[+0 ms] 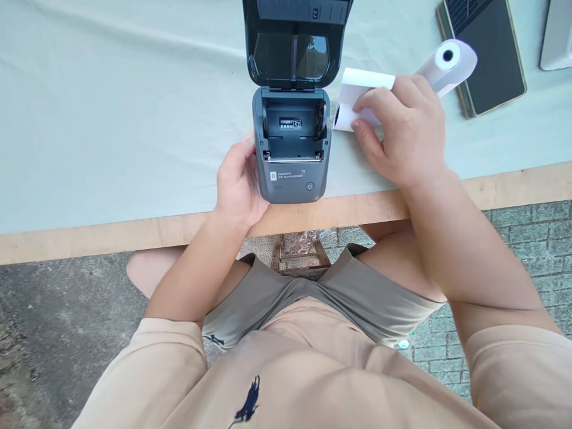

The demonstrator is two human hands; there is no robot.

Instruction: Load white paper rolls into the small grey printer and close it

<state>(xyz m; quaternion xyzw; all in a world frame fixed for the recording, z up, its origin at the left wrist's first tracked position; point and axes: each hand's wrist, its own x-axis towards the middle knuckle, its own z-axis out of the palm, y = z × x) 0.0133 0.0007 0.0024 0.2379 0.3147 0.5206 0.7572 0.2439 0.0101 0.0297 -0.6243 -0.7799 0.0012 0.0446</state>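
Observation:
A dark grey portable label printer (292, 185) is in the middle of the head view, its lid (292, 59) swung up and its roll compartment (292, 119) showing bare inside. My left hand (239, 182) wraps around the printer's lower left side, with most fingers hidden behind it. Close to the printer's right side, my right hand (406, 125) grips a white paper roll (351, 104) between thumb and fingers, covering part of it. Just beyond those fingers lies another white paper roll (440, 65), its dark core facing me and a loose sheet curling off its right side.
A pale green cloth covers the table (111, 119), whose bare wooden front edge (134, 236) runs in front of me. A dark flat device (491, 65) lies at the upper right, with a light grey object (558, 36) beyond. Under the table stands a small wooden stool (299, 271).

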